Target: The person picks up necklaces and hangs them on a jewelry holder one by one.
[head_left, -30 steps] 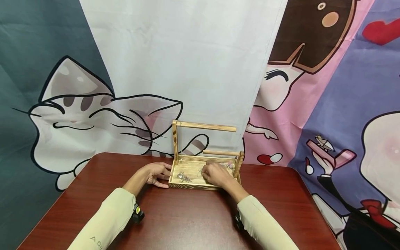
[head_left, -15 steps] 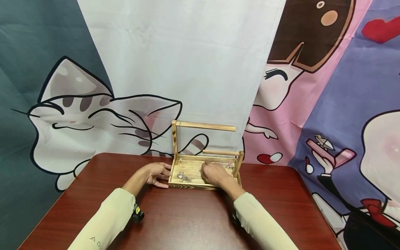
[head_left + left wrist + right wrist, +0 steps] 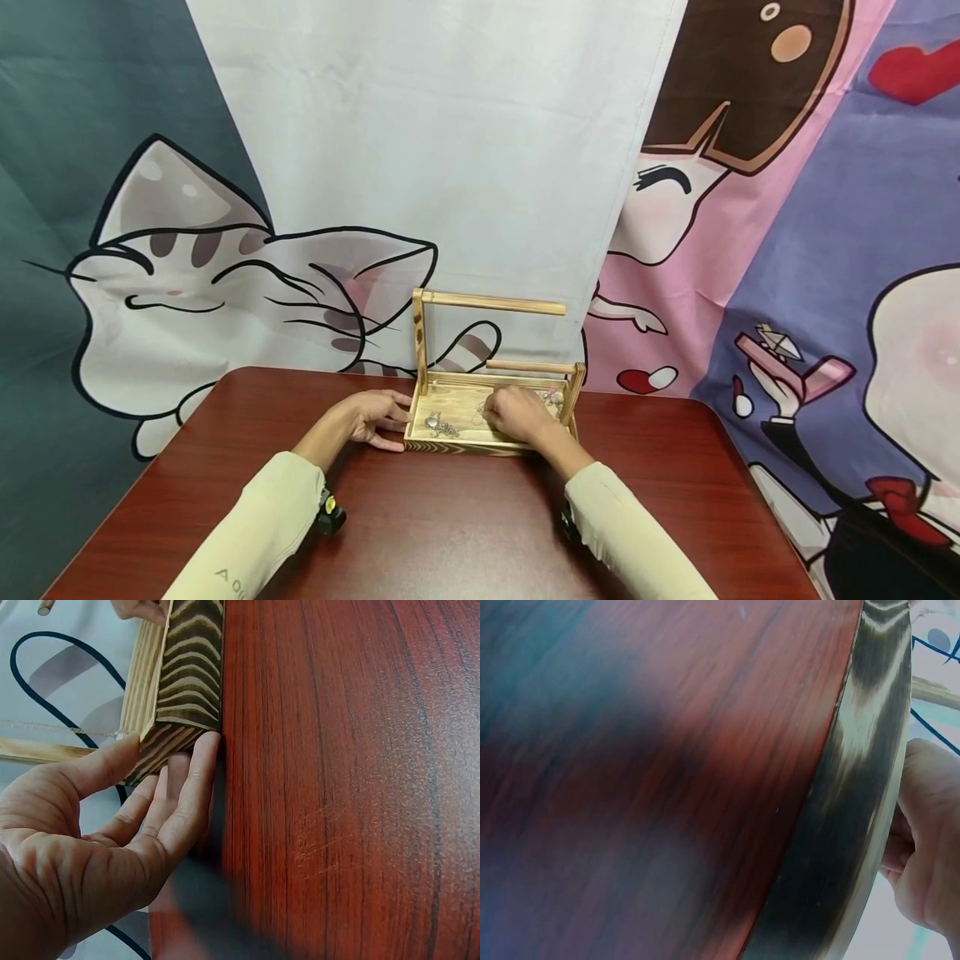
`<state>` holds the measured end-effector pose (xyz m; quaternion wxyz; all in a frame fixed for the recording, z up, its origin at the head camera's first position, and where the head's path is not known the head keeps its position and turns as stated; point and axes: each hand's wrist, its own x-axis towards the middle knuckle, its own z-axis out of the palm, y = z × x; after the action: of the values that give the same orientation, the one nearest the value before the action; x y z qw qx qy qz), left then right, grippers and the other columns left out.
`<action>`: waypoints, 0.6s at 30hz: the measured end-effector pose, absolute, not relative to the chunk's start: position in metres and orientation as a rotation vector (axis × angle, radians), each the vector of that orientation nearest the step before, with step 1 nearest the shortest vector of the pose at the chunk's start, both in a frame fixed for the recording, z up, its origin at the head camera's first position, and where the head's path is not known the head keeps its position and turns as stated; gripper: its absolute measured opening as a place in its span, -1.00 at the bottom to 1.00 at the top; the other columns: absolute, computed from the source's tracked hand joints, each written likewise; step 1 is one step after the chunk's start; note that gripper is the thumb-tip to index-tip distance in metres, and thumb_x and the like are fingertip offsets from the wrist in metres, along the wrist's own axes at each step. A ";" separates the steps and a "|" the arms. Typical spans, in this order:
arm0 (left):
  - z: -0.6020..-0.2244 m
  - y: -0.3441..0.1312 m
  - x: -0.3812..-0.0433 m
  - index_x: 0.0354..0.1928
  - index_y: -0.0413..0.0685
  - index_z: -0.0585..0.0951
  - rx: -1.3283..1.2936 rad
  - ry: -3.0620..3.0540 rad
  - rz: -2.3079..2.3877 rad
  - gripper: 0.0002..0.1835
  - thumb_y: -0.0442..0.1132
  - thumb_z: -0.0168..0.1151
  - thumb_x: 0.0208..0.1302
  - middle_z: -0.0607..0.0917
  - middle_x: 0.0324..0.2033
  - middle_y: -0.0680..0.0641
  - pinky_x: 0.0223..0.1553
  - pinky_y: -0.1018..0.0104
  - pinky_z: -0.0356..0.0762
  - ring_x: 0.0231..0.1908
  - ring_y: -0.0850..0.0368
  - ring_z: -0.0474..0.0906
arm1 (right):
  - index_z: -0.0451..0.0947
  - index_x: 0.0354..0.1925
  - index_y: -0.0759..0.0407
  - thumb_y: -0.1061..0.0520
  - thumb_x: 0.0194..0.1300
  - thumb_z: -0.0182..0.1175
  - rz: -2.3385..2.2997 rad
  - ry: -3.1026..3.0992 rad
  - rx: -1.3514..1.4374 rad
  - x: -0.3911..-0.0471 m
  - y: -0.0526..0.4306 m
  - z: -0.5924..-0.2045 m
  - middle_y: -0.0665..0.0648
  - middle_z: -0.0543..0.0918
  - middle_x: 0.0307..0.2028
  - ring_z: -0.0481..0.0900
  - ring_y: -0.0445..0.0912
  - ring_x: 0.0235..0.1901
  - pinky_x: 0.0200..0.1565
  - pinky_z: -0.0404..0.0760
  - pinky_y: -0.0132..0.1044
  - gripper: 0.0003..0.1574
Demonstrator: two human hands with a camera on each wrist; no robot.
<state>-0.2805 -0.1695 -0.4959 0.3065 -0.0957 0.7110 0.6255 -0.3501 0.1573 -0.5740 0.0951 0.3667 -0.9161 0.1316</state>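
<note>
A wooden jewelry stand (image 3: pixel 435 447) with a shallow tray base stands at the back of the table. My left hand (image 3: pixel 375 417) holds its left end; in the left wrist view the thumb lies at the rim, the other fingers against the outer wall. Over the tray, my right hand (image 3: pixel 519 414) has curled fingers and appears to pinch a thin chain (image 3: pixel 478 412), which shows beside them. Its fingertips are hidden in the head view. Silvery jewelry (image 3: pixel 440 426) lies at the tray's left, pinkish jewelry (image 3: pixel 553 397) at its right.
A tall post (image 3: pixel 420 342) carries the stand's upper bar (image 3: pixel 495 303) over the tray. On the right is a shorter post (image 3: pixel 573 396) with a lower bar (image 3: pixel 528 367). The red-brown table (image 3: pixel 450 525) meets a printed cloth backdrop (image 3: pixel 480 167) behind.
My right hand shifts very slightly within the tray, a little left and then back right. My left hand keeps its place at the stand's end.
</note>
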 end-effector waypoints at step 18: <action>-0.495 -0.170 -0.279 0.61 -0.26 0.34 -0.231 1.878 1.644 -0.38 -0.43 0.23 0.61 0.74 0.11 -0.19 0.11 -0.13 0.92 0.11 -0.01 0.72 | 0.69 -0.32 -0.06 -0.02 0.51 0.27 0.734 -2.901 0.914 -0.345 0.164 -0.572 -0.08 0.73 -0.40 0.64 -0.16 -0.39 -0.31 0.72 -0.20 -0.79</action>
<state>-0.2793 -0.1697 -0.4947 0.3121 -0.0876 0.7118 0.6231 -0.3450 0.1635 -0.5715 0.0063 0.2920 -0.9271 0.2347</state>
